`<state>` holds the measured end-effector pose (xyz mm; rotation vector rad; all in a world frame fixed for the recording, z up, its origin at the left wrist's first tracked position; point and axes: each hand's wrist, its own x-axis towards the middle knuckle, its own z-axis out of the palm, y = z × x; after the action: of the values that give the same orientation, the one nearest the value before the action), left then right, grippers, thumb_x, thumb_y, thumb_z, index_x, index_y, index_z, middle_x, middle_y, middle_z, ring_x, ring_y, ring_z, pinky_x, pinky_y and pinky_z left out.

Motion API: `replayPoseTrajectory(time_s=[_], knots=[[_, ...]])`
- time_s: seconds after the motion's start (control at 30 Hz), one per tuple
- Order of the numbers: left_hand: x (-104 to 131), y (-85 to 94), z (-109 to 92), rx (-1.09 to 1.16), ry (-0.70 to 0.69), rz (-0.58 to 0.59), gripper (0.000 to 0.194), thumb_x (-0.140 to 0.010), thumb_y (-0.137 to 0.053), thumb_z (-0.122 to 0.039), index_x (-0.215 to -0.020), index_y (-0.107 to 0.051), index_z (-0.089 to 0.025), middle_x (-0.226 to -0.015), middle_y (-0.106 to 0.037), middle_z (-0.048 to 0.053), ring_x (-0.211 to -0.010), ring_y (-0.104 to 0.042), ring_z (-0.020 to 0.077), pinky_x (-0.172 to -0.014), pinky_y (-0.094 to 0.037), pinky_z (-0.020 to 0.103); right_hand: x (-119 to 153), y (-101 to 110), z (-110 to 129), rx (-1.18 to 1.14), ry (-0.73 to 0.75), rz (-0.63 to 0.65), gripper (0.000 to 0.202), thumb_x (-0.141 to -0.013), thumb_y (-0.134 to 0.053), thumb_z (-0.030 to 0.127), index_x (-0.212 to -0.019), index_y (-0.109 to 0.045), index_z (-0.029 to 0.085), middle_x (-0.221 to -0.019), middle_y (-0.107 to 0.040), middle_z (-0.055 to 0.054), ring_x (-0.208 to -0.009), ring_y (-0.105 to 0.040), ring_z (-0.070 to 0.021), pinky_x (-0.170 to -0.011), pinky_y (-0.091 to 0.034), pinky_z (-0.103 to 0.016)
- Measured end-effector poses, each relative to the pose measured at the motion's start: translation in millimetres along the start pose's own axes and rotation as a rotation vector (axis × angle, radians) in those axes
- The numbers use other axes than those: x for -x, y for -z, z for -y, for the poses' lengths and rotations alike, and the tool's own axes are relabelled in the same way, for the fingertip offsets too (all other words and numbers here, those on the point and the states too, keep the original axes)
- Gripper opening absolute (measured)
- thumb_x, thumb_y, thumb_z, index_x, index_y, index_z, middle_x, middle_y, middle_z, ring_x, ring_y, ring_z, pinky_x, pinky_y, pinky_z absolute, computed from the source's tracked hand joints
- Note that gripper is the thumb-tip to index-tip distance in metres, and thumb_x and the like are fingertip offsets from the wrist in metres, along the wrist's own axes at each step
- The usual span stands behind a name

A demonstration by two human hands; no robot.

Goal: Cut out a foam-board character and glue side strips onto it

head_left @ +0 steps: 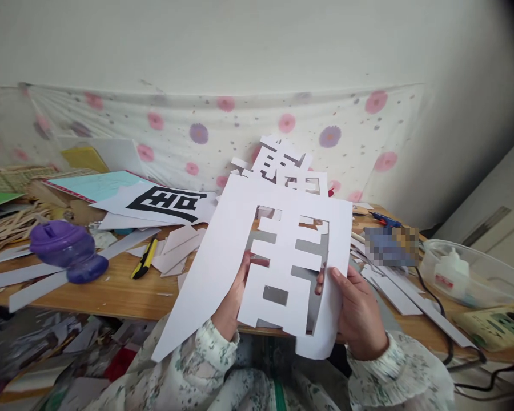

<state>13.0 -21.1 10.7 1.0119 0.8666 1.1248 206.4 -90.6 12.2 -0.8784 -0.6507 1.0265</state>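
Note:
A white board cut into a character shape [293, 211] is held up in front of me, with rectangular openings through it. My right hand [360, 311] grips its right edge, thumb on the front face and fingertips showing through an opening. My left hand [233, 297] is behind the board, partly hidden, its visible fingers against the board near the left opening. Behind it stand more white cut-out pieces [278, 157]. To the left lies a sheet with a black printed character [167, 202]. A yellow and black cutter knife [145, 258] rests on the wooden table [124, 297].
A purple container [68, 248] stands at the left beside white strips and thin wooden sticks [15, 225]. At the right are a clear plastic tub [497, 274] with a white bottle [452, 271], a blue glue gun [385, 220], a black cable and white scraps [398, 294].

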Motion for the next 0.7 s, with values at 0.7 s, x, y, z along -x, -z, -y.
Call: replayPoseTrajectory(time_s=[0.7], knots=[[20.1,81.4,-43.0,0.070,0.155,-0.120,0.035,-0.059,-0.087,-0.022,-0.089,-0.074,-0.011,-0.072,-0.078,0.007,-0.052,-0.068,0.0184,-0.045,-0.055,0.022,-44.7,22.9,21.6,0.350,-0.030,-0.018,0.041,-0.077,-0.068,0.054,-0.100,-0.066,0.020,-0.081,-0.072,-0.004,-0.064,-0.065,-0.0171,-0.061,-0.055,-0.032]])
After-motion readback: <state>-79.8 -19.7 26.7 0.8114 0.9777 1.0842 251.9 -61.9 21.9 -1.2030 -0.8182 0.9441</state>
